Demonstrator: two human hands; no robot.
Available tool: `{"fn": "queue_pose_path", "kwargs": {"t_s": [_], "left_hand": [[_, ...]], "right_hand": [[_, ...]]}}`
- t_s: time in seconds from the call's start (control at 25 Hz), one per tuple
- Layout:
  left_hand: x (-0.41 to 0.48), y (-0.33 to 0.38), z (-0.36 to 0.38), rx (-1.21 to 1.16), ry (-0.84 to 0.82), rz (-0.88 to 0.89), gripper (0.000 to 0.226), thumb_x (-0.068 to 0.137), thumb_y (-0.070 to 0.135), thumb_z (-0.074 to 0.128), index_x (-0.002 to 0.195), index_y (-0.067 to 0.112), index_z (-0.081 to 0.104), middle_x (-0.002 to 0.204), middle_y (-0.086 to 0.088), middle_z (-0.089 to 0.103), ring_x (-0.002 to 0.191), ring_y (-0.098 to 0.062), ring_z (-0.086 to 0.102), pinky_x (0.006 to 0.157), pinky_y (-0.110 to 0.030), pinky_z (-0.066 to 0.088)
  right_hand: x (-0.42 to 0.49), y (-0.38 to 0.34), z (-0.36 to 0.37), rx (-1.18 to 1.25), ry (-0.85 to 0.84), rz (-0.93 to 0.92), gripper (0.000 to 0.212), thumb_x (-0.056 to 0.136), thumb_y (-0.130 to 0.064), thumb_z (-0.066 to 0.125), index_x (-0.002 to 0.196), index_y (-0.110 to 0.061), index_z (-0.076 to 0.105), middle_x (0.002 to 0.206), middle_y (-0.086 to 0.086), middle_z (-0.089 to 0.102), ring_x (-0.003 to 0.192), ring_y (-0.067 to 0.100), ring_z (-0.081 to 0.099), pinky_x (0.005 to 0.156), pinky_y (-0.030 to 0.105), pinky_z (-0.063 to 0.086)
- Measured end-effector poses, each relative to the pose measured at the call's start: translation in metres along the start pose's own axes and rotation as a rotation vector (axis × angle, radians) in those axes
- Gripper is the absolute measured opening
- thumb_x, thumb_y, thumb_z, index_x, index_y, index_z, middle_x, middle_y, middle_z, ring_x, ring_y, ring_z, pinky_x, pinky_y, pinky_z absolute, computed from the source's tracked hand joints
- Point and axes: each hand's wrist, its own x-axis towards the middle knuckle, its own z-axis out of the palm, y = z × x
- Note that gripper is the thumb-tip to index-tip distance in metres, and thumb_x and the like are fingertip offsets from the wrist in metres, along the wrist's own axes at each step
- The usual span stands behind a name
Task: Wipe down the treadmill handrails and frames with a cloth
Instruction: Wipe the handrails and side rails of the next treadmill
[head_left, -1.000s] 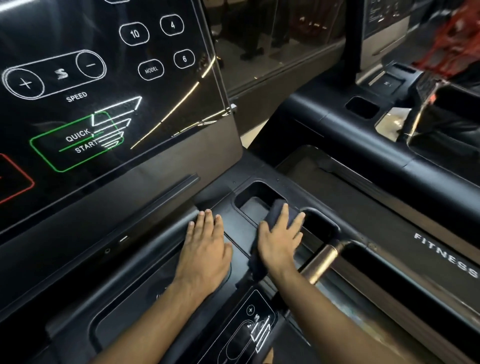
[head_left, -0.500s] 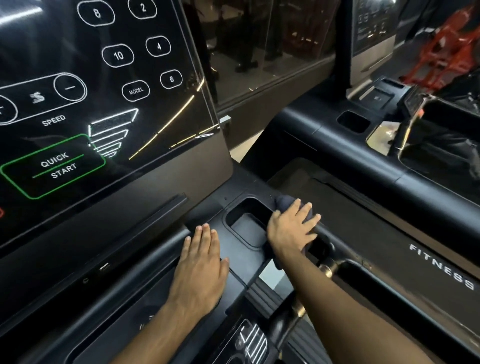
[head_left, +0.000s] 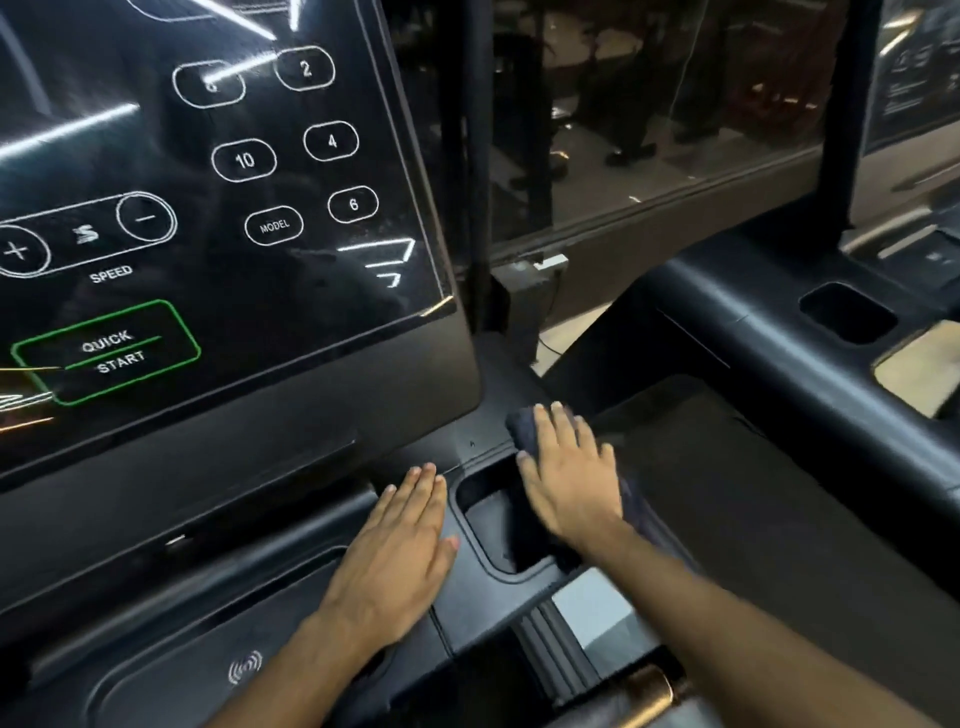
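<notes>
In the head view, we see the dark blue-grey folded cloth (head_left: 521, 423) at the far right corner of the matte black plastic console deck (head_left: 483, 447) of the treadmill. It is pinned flat under our right hand (head_left: 569, 480). That hand's fingers are straight and spread, pressing down rather than curling round the fabric. A bunched edge of cloth shows past the fingertips, and more of it trails out under the wrist, along the deck's right edge.

Our left hand (head_left: 400, 540) lies palm down on the bare deck, fingers straight and together, holding nothing. It sits to the left of the cloth and nearer to us, and does not touch it.

Between the two hands is the deep rectangular black cup-holder recess (head_left: 498, 530). The right palm overhangs its far right rim.

Just behind both hands, the tall glossy black touch panel (head_left: 270, 218) rises from the deck's far edge, close to the left fingertips. It shows white number keys, a speed control and a green-outlined QUICK START button (head_left: 106, 351). A white wireless symbol (head_left: 245, 666) marks the deck near its left front.

At the bottom edge, under the right forearm, a brass-coloured metal handrail grip (head_left: 649, 688) shows in part. To the right, across a gap, stands the black frame of a neighbouring treadmill (head_left: 753, 332), with its own recess.
</notes>
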Motion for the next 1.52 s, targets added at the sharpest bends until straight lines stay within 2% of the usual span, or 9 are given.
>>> {"fn": "queue_pose_path", "kwargs": {"t_s": [0.12, 0.32, 0.48, 0.64, 0.8, 0.96, 1.12, 1.28, 1.52], "left_hand": [[-0.004, 0.006, -0.006, 0.02, -0.014, -0.051, 0.074, 0.092, 0.057, -0.001, 0.154, 0.017, -0.006, 0.161, 0.003, -0.016, 0.145, -0.006, -0.02, 0.112, -0.023, -0.019], [-0.01, 0.009, -0.01, 0.062, -0.041, -0.164, 0.083, 0.085, 0.063, -0.005, 0.155, 0.019, -0.006, 0.161, 0.004, -0.015, 0.146, -0.006, -0.019, 0.114, -0.024, -0.016], [-0.012, 0.014, -0.013, 0.045, -0.044, -0.228, 0.089, 0.081, 0.064, -0.005, 0.155, 0.016, -0.005, 0.158, 0.004, -0.017, 0.144, -0.005, -0.02, 0.113, -0.021, -0.018], [-0.016, 0.008, -0.012, 0.066, -0.047, -0.26, 0.085, 0.088, 0.068, 0.003, 0.155, 0.016, -0.001, 0.157, 0.005, -0.016, 0.143, -0.003, -0.019, 0.115, -0.018, -0.016], [-0.015, 0.008, -0.01, 0.052, -0.055, -0.287, 0.078, 0.091, 0.062, 0.007, 0.155, 0.019, -0.001, 0.16, 0.007, -0.013, 0.146, -0.004, -0.016, 0.116, -0.019, -0.014], [-0.003, 0.007, -0.01, 0.043, -0.028, -0.193, 0.071, 0.097, 0.057, 0.013, 0.155, 0.015, 0.01, 0.163, 0.0, 0.004, 0.147, -0.005, -0.008, 0.117, -0.022, -0.01], [0.018, 0.009, -0.012, 0.016, -0.054, -0.189, 0.071, 0.097, 0.057, 0.011, 0.155, 0.02, -0.001, 0.161, 0.006, -0.011, 0.146, -0.003, -0.018, 0.118, -0.024, -0.013], [0.034, 0.009, -0.01, 0.025, -0.074, -0.167, 0.069, 0.098, 0.053, 0.015, 0.156, 0.019, 0.0, 0.163, 0.002, -0.007, 0.149, -0.008, -0.009, 0.117, -0.024, -0.015], [0.044, 0.01, -0.012, 0.027, -0.071, -0.148, 0.077, 0.092, 0.06, 0.001, 0.157, 0.018, 0.007, 0.164, 0.0, 0.006, 0.151, -0.012, 0.003, 0.115, -0.024, -0.017]], "right_hand": [[0.043, 0.002, -0.014, 0.171, -0.067, 0.253, 0.067, 0.1, -0.052, 0.034, 0.157, -0.019, 0.023, 0.163, 0.007, 0.025, 0.148, 0.034, 0.024, 0.114, 0.056, 0.027], [0.039, -0.006, -0.009, -0.031, -0.076, -0.633, 0.059, 0.103, -0.051, 0.023, 0.158, -0.028, 0.023, 0.166, -0.004, 0.018, 0.153, 0.023, 0.014, 0.117, 0.052, 0.026], [0.076, -0.023, -0.02, 0.058, -0.11, -0.275, 0.056, 0.103, -0.048, 0.028, 0.156, -0.029, 0.027, 0.166, -0.004, 0.019, 0.153, 0.026, 0.01, 0.118, 0.053, 0.018], [0.048, -0.023, -0.005, -0.07, -0.063, -1.107, 0.052, 0.102, -0.05, 0.03, 0.149, -0.032, 0.039, 0.156, -0.006, 0.041, 0.143, 0.022, 0.033, 0.109, 0.049, 0.032], [0.082, -0.044, -0.014, -0.003, -0.107, -0.589, 0.057, 0.098, -0.05, 0.026, 0.15, -0.03, 0.039, 0.162, -0.004, 0.03, 0.15, 0.023, 0.018, 0.116, 0.051, 0.021], [0.084, -0.029, -0.01, -0.011, -0.14, -1.105, 0.054, 0.099, -0.053, 0.035, 0.15, -0.035, 0.041, 0.157, -0.004, 0.04, 0.147, 0.021, 0.028, 0.117, 0.051, 0.024], [0.139, -0.035, -0.013, 0.085, -0.138, -0.318, 0.057, 0.1, -0.051, 0.033, 0.155, -0.036, 0.026, 0.166, -0.009, 0.017, 0.153, 0.025, 0.01, 0.118, 0.052, 0.018], [0.12, -0.044, -0.004, 0.007, -0.138, -0.987, 0.062, 0.095, -0.05, 0.026, 0.151, -0.028, 0.041, 0.16, -0.001, 0.036, 0.151, 0.026, 0.021, 0.115, 0.053, 0.026], [0.145, -0.061, -0.007, 0.127, -0.143, -0.577, 0.061, 0.094, -0.048, 0.032, 0.153, -0.032, 0.033, 0.163, -0.002, 0.025, 0.148, 0.034, 0.023, 0.111, 0.057, 0.027]]}}
